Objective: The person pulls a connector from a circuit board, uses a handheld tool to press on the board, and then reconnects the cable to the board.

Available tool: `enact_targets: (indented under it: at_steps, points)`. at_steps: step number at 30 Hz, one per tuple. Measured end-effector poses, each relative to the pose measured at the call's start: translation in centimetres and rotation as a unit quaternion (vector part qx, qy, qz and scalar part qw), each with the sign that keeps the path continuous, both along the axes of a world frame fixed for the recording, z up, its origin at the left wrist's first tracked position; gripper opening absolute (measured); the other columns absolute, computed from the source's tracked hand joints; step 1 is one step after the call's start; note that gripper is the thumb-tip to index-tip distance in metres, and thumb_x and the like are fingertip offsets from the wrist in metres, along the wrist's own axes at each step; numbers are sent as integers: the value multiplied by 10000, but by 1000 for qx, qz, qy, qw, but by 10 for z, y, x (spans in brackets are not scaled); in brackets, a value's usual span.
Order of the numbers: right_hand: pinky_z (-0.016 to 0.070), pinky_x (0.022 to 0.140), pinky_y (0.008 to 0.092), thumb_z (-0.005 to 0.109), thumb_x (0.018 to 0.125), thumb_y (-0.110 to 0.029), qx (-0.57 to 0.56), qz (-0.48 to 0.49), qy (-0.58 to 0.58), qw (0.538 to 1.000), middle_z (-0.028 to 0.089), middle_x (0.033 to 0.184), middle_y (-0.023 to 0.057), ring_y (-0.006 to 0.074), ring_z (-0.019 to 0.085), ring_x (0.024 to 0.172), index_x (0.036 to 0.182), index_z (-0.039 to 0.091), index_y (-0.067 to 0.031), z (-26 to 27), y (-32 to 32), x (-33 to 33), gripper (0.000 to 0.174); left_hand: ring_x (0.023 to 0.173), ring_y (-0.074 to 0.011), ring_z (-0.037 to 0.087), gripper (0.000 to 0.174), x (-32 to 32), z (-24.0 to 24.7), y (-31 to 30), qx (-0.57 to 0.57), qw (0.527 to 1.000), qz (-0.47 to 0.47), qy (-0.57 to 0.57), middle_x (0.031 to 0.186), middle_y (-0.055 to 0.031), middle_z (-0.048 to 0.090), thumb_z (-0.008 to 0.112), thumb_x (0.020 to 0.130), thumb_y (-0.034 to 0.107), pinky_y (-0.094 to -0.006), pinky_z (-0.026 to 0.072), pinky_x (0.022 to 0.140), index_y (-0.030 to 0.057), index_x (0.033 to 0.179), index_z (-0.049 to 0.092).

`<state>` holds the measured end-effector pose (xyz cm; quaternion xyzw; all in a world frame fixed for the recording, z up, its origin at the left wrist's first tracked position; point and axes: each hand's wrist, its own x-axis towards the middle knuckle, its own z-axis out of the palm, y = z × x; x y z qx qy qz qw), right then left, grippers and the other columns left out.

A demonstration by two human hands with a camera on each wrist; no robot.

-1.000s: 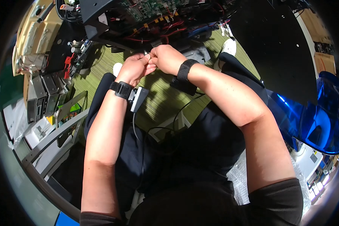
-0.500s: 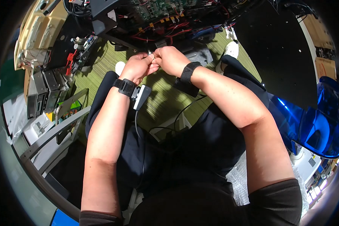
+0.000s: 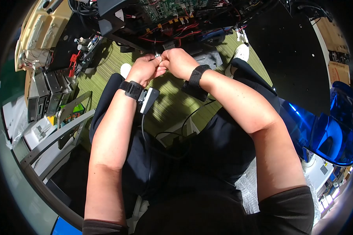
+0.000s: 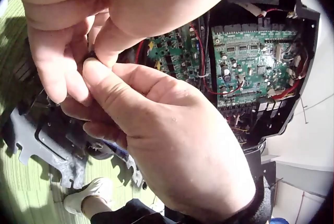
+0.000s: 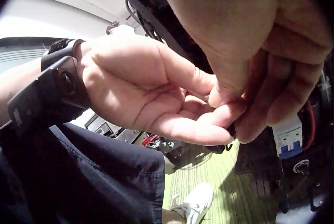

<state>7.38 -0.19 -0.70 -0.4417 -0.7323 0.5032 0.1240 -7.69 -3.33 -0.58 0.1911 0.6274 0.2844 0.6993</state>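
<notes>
My left hand (image 3: pixel 144 69) and right hand (image 3: pixel 178 62) meet fingertip to fingertip just under the lower edge of an opened black machine (image 3: pixel 123 39). Between their thumbs and fingers they pinch a small black piece (image 4: pixel 91 55), mostly hidden by the fingertips; I cannot tell its kind. From the head, a thin strip (image 3: pixel 157 51) shows at the fingertips, on the machine's side. In the left wrist view, the right thumb (image 4: pixel 112 91) presses close against the left fingers. Green circuit boards (image 4: pixel 250 67) and red wires fill the machine behind the hands.
A grey metal bracket (image 3: pixel 211 58) lies on the green floor beyond the right hand. Black panel (image 3: pixel 286 58) stands at right, near blue glossy parts (image 3: pixel 329 133). Metal boxes (image 3: pixel 39 98) and a grey frame (image 3: pixel 59 137) are at left. A white-blue breaker (image 5: pixel 288 138) sits on the machine.
The head view has shifted slightly, so machine and hands appear a little lower and further right than a second ago. The hands stay together with the same pinch.
</notes>
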Motion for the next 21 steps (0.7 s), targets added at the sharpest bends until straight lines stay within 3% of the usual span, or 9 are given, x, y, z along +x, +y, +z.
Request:
enact_targets:
  at_steps: [1, 4, 20, 21]
  points:
    - [481, 649, 362, 618, 792, -137, -2, 1, 0, 1000, 624, 748, 191, 318, 627, 719, 829, 633, 16, 0, 0, 0, 159, 657, -137, 607, 237, 0, 0, 0, 1, 1000, 14, -4, 831, -96, 600, 478, 936, 111, -221, 549, 617, -77, 1080, 470]
    - [482, 648, 360, 619, 791, -136, 8, 6, -2, 1000, 625, 747, 190, 314, 629, 717, 826, 633, 17, 1, 0, 0, 158, 656, -138, 609, 245, 0, 1, 0, -1, 1000, 14, -2, 834, -101, 601, 478, 936, 108, -220, 549, 611, -82, 1090, 465]
    - [474, 637, 368, 609, 785, -134, 0, 5, 5, 1000, 612, 734, 205, 334, 614, 699, 820, 628, 23, 2, 0, -1, 162, 663, -148, 620, 295, -2, 0, 0, 6, 1000, 22, 6, 843, -114, 608, 500, 926, 109, -224, 552, 597, -95, 1132, 444]
    - [475, 638, 366, 607, 786, -134, 3, 2, 11, 1000, 612, 735, 207, 331, 615, 699, 826, 629, 24, 2, 0, -1, 165, 688, -143, 612, 238, -2, 2, 0, 0, 1000, 8, 8, 850, -96, 598, 487, 936, 129, -233, 552, 645, -66, 1070, 467]
